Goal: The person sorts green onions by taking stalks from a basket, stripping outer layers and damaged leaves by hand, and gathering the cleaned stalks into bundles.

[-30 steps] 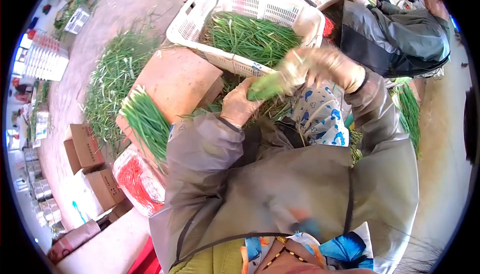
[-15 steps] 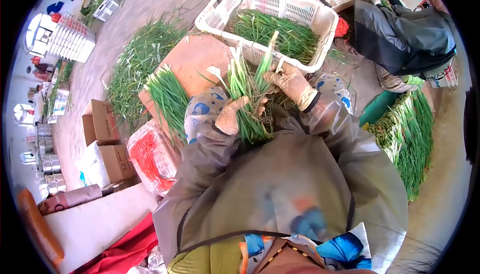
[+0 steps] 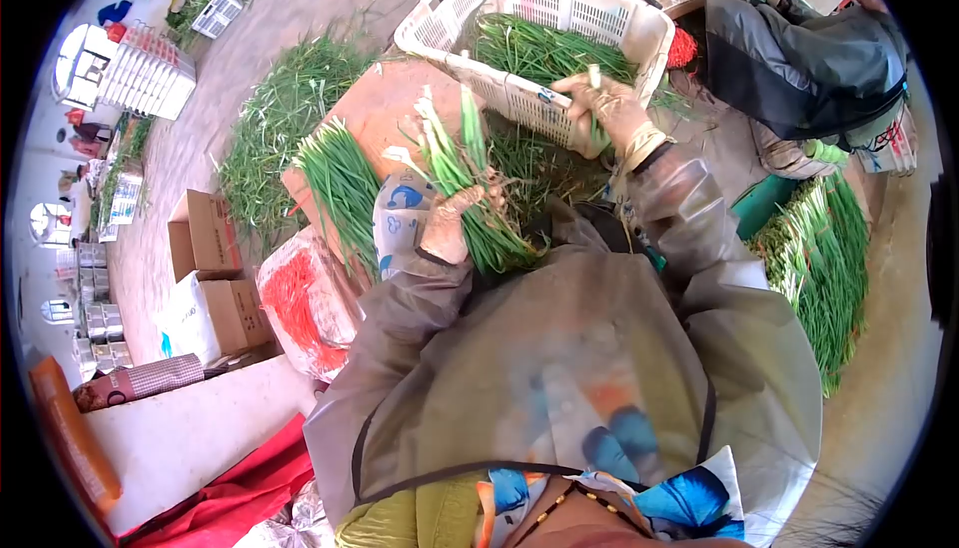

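My left hand (image 3: pixel 455 225), gloved, is closed around a loose bunch of green onions (image 3: pixel 447 153); their white ends point up and away, and the green leaves hang toward my lap. My right hand (image 3: pixel 607 108), also gloved, is off to the right, beside the near wall of a white plastic crate (image 3: pixel 539 111). Its fingers are wrapped round a green onion (image 3: pixel 595 76), whose pale end sticks out above and a bit of green below. More green onions (image 3: pixel 549 53) lie inside the crate. A neat bundle of green onions (image 3: pixel 340 183) rests on a tan board (image 3: pixel 385 103) at the left.
Loose greens (image 3: pixel 285 113) lie heaped on the floor at left. Red ties (image 3: pixel 300 303) sit on a wrapped block beside cardboard boxes (image 3: pixel 205 238). A co-worker in a dark smock (image 3: pixel 779 68) sits at the right, near stacked green onions (image 3: pixel 824 268).
My right hand has moved right, away from the bunch, with a green onion in it. My left hand keeps its bunch and has shifted slightly left.
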Motion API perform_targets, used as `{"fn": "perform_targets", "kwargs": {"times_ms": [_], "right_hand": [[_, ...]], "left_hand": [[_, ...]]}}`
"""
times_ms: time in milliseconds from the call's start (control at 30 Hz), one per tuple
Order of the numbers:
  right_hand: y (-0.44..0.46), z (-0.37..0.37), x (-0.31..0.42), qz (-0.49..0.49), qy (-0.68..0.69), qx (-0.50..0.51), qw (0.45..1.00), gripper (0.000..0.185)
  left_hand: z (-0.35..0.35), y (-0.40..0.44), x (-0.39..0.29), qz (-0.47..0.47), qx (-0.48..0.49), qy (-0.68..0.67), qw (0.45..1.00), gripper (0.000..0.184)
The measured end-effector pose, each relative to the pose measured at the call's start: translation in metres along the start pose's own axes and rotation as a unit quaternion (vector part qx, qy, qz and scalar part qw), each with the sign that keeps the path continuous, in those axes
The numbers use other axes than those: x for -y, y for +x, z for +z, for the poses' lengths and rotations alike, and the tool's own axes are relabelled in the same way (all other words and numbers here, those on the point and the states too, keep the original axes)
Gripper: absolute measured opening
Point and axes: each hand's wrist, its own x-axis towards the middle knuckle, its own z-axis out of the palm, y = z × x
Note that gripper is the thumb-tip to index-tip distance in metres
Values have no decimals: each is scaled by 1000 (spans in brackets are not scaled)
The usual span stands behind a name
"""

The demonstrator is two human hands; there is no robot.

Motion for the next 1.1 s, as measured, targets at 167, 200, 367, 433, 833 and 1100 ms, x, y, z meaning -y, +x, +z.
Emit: {"fn": "perform_targets", "kwargs": {"times_ms": [167, 200, 367, 433, 833, 1100], "right_hand": [[20, 58, -28, -193, -174, 30, 965, 37], [20, 57, -27, -193, -172, 27, 965, 37], [5, 46, 3, -55, -269, 95, 957, 35], [0, 50, 7, -50, -163, 124, 978, 32], [-4, -7, 43, -61, 318, 111, 940, 18], [13, 17, 8, -134, -591, -153, 781, 46]], "left_hand": [[3, 3, 19, -21, 25, 128, 991, 37], [10, -2, 18, 30, 17, 146, 989, 32], [10, -9, 10, 100, -73, 136, 983, 23], [1, -8, 12, 84, -58, 133, 986, 23], [-15, -15, 15, 50, -53, 88, 993, 23], [-9, -14, 10, 40, -52, 88, 994, 24]]}}
